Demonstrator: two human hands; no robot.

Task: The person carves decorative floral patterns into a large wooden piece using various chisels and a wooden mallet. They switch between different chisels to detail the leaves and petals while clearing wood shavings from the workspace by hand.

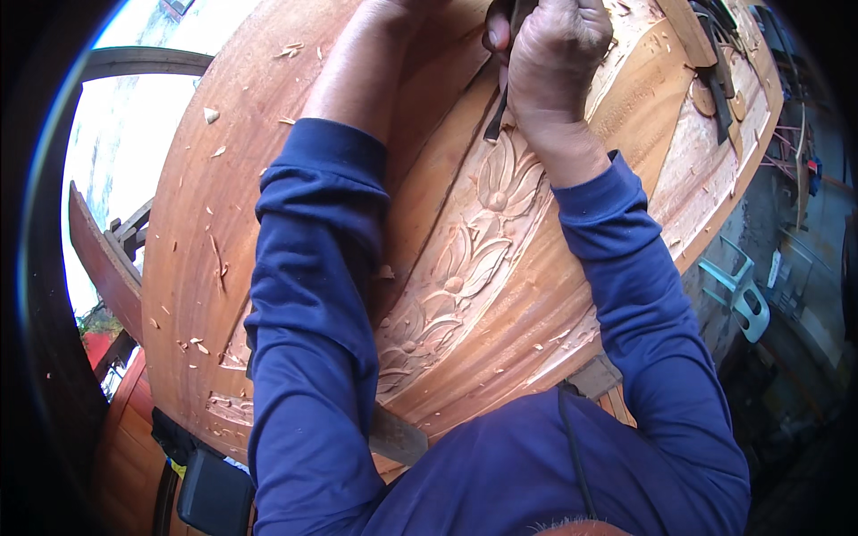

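At the top edge, my right hand [559,62] is closed around the dark upper part of a carving chisel [496,121]. Its narrow dark blade points down toward the near side, with the tip at the upper end of a carved floral band [496,201]. The band shows petals and leaves in relief along a large curved wooden panel [241,152]. Farther left, my left hand [393,5] is mostly cut off by the top edge, so its fingers are hidden. Both forearms, in blue sleeves, reach over the panel.
Wood chips [219,259] are scattered across the panel. Several dark hand tools [718,89] lie at its far right. A light green plastic chair [742,290] stands on the floor to the right. A curved wooden piece [103,259] is at left, above a dark box-like object [214,491].
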